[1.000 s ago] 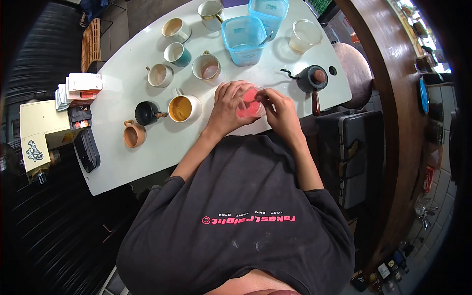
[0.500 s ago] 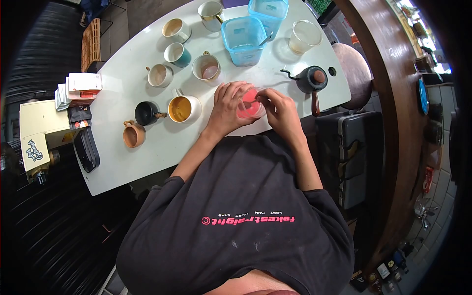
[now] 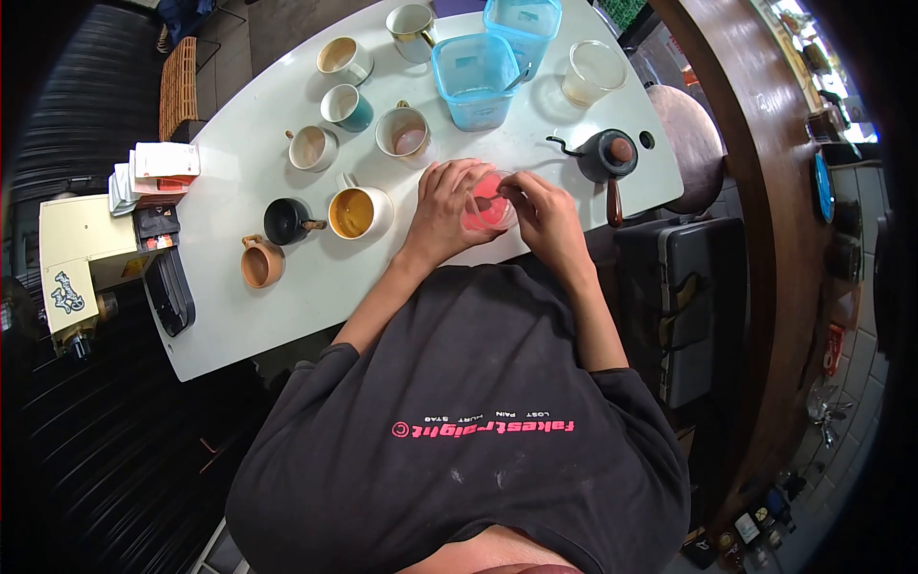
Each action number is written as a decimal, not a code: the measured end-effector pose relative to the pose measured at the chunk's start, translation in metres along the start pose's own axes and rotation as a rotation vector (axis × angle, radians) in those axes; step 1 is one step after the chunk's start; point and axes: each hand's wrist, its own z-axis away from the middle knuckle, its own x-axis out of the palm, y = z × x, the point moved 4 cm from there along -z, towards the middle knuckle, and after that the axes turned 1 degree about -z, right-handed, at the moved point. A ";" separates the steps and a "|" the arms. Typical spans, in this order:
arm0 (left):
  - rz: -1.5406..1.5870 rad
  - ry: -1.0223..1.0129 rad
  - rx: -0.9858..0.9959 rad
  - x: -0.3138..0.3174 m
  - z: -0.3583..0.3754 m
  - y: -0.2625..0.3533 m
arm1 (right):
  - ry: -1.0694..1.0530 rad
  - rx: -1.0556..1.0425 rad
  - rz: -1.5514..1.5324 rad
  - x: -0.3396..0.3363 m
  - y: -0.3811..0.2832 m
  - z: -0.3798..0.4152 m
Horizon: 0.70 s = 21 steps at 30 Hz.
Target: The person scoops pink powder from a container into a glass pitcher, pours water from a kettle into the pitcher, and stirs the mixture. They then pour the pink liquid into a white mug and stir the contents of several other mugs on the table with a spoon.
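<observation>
My left hand (image 3: 447, 203) wraps round a clear plastic cup (image 3: 502, 222) with pinkish-red contents, held at the near edge of the white table. My right hand (image 3: 544, 212) pinches the handle of a spoon (image 3: 489, 202), whose bowl end sits inside the cup. The fingers hide most of the handle. Left of the cup stands a white mug (image 3: 381, 212) with yellow-orange liquid. Beyond my left hand is a patterned mug (image 3: 404, 135) with a gold handle and a little pinkish content.
Several other mugs, including a black one (image 3: 286, 222) and a brown one (image 3: 260, 263), stand on the left of the table (image 3: 316, 316). Blue tubs (image 3: 475, 86), a clear plastic cup (image 3: 593, 75) and a black kettle (image 3: 606, 156) are toward the far right.
The spoon end has shifted slightly inside the cup of pinkish-red contents. Both hands stay nearly in place, still gripping the cup and spoon.
</observation>
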 end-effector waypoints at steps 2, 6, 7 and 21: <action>0.002 0.000 -0.001 -0.001 0.000 0.000 | 0.050 -0.035 0.066 -0.001 -0.002 0.000; 0.006 -0.002 0.003 0.002 0.000 -0.002 | 0.016 -0.007 -0.047 0.000 -0.001 -0.001; 0.011 -0.007 -0.002 0.002 0.000 -0.003 | 0.059 -0.023 0.012 0.000 -0.001 -0.001; 0.015 -0.020 -0.001 0.003 0.001 -0.004 | -0.027 0.011 -0.049 -0.003 -0.004 -0.003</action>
